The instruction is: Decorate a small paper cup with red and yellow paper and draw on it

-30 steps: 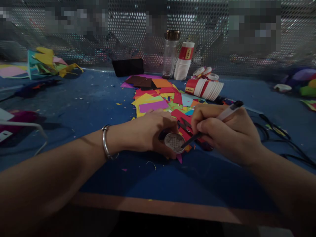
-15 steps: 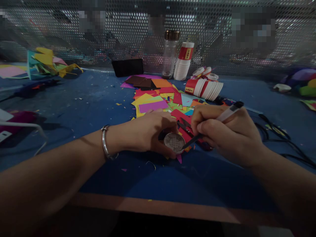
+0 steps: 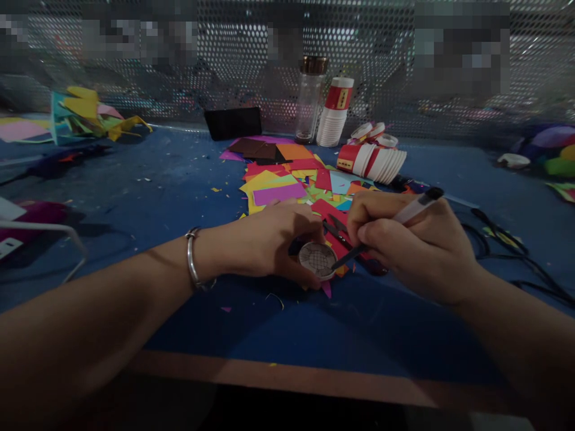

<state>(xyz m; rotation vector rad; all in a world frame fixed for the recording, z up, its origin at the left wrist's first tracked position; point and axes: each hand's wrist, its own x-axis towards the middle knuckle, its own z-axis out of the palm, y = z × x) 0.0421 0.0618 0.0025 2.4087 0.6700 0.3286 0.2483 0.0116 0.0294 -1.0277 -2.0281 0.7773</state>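
Observation:
My left hand (image 3: 281,242) grips a small round white piece that looks like a paper cup's bottom (image 3: 317,260), its face turned up toward me. Dark lines are drawn on that face, crossing as a grid in the middle. In my right hand (image 3: 408,248) is a pen (image 3: 417,206) with a clear barrel and a black end, held in a writing grip. The pen's tip meets the right edge of the drawn face. Scissors (image 3: 336,230) lie between the hands on red paper, partly hidden by my fingers.
Coloured paper sheets (image 3: 278,193) and scraps spread beyond my hands. Behind them stand a phone-like black slab (image 3: 233,123), a glass bottle (image 3: 309,105) and stacked paper cups (image 3: 335,114); another cup stack (image 3: 372,161) lies sideways. Black cable (image 3: 503,239) curls at right. A perforated metal screen (image 3: 242,78) closes the back.
Very little differs. The pen tip has shifted slightly at the edge of the drawn face, while both hands keep their places and their holds.

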